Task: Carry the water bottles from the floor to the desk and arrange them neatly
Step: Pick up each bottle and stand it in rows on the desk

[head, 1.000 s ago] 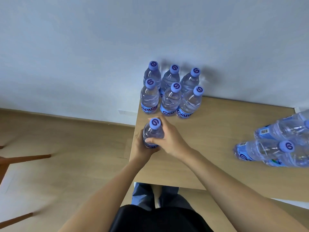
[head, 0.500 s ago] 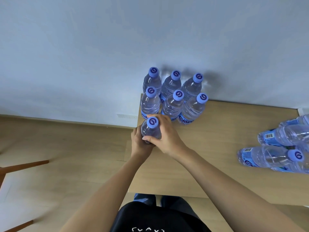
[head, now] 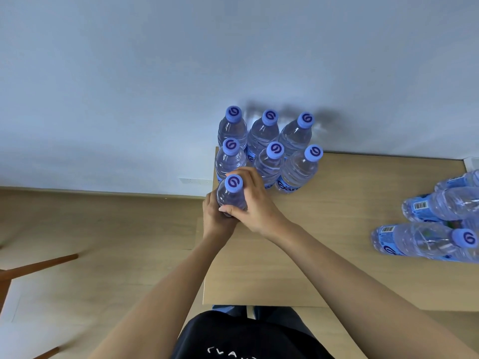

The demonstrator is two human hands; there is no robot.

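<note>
A clear water bottle with a blue cap (head: 231, 193) stands upright at the desk's (head: 350, 268) left edge. My left hand (head: 215, 216) grips its lower body from the left, and my right hand (head: 255, 206) wraps round it from the right. Just behind it, several upright bottles (head: 269, 146) stand in two rows against the wall. The held bottle sits right in front of the left bottle of the front row. Several more bottles (head: 427, 229) lie on their sides at the desk's right.
A white wall (head: 155, 73) rises directly behind the desk. Wooden floor (head: 90, 242) spreads to the left, with dark chair legs (head: 33, 268) at the far left. My legs and dark shirt show below the desk's front edge.
Both hands have slid the held bottle away from me along the desk's left edge, up close to the front row of standing bottles.
</note>
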